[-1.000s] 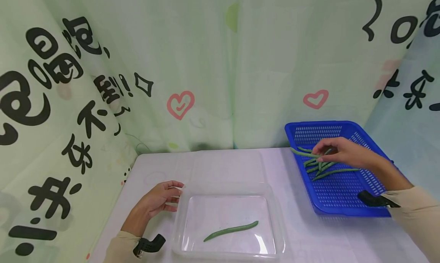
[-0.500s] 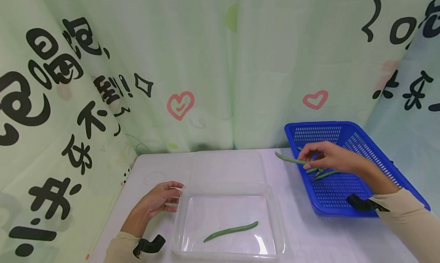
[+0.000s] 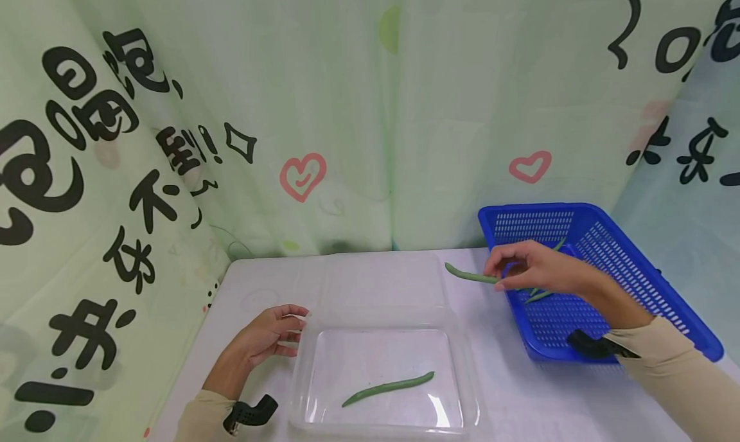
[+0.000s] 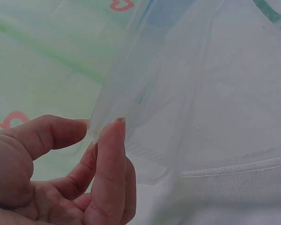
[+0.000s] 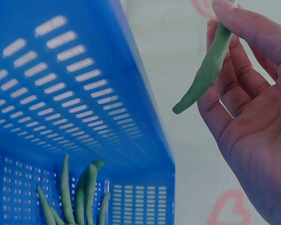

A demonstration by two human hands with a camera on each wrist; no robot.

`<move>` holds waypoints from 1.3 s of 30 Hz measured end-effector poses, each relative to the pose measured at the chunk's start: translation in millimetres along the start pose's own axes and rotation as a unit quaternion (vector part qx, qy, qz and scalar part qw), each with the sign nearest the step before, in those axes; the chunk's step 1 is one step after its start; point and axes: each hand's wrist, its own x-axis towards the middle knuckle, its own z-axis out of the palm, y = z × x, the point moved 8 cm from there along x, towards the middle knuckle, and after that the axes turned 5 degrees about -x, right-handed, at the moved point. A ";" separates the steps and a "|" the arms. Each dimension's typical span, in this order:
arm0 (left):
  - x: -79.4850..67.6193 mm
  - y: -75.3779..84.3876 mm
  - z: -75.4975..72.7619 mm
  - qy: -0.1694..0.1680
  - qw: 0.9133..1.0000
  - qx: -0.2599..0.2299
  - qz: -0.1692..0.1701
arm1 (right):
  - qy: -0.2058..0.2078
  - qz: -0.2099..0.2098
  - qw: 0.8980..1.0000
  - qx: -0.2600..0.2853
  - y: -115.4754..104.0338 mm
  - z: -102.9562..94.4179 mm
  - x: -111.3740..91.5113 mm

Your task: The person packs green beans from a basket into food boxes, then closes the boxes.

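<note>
We find the right hand (image 3: 540,267) above the left rim of the blue basket (image 3: 532,220), thumb and fingertips pinched on a green bean (image 3: 468,275). The bean projects leftward over the table (image 3: 277,288), beyond the far right corner of the clear container (image 3: 381,349). The left hand (image 3: 268,336) is well apart from the right; its fingers are lightly bent and spread, their tips at the left rim of the container, toward the far end. We cannot tell whether they grip that rim or merely touch it.

We note a second bean (image 3: 388,388) on the floor of the container, in the near half, its right end lying farther off than its left. Several loose beans (image 5: 90,192) lie inside the basket, which stands at the far right. Behind the table hangs a pale green curtain (image 3: 358,108) printed with hearts and black lettering.
</note>
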 end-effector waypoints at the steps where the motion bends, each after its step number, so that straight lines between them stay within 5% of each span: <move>1: -0.3 0.2 0.4 -0.002 1.000 -0.001 0.000 | -0.003 -0.003 1.000 0.002 -0.9 1.9 0.9; 22: -1.3 0.8 0.9 0.007 1.000 0.000 -0.005 | -0.047 -0.074 0.996 0.008 -33.3 41.9 24.4; 39: -3.2 1.7 2.9 0.009 1.000 -0.006 -0.003 | -0.079 -0.088 0.992 0.039 -44.9 70.0 40.7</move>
